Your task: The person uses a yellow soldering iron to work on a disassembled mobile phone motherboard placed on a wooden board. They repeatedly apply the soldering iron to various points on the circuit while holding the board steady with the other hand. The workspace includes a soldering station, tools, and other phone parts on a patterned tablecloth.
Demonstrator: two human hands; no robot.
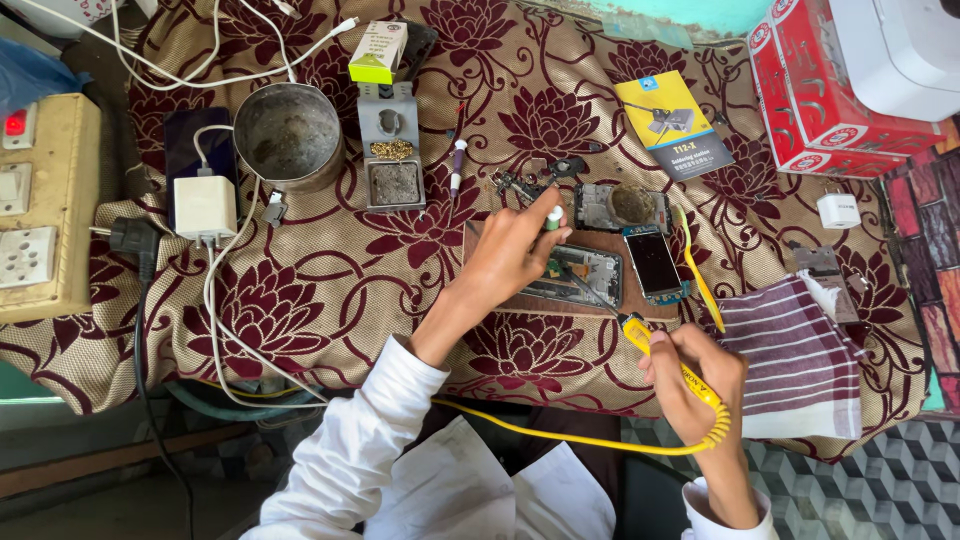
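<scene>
1. A table is covered by a beige cloth (330, 290) patterned with dark red flowers; grey patterned floor tiles (880, 470) are seen at near right.
2. A yellow soldering iron (655, 350) is gripped by the right hand (690, 375), fingers closed round its handle, the tip laid on an opened phone (585, 272). Its yellow coiled cord (590, 440) is trailed near.
3. A small white and green tube (552, 218) is pinched in the closed fingers of the left hand (515, 250), just above the same phone.
4. The opened phone is placed on a brown board (575, 300) at the centre, between the hands.
5. Three phone bodies are counted on or by the board: the opened one, a second with its screen (652, 262) up, and a third (600, 205) farther off.
6. One metal pot (290, 135) and one iron stand (390, 145) are set at far left of centre.
7. One white charger (205, 207) is laid on a dark phone, and one socket board (40, 205) is seen at the left edge.
8. One striped cloth (800, 360) is laid at right; two red boxes (830, 90) are stacked at far right.
</scene>
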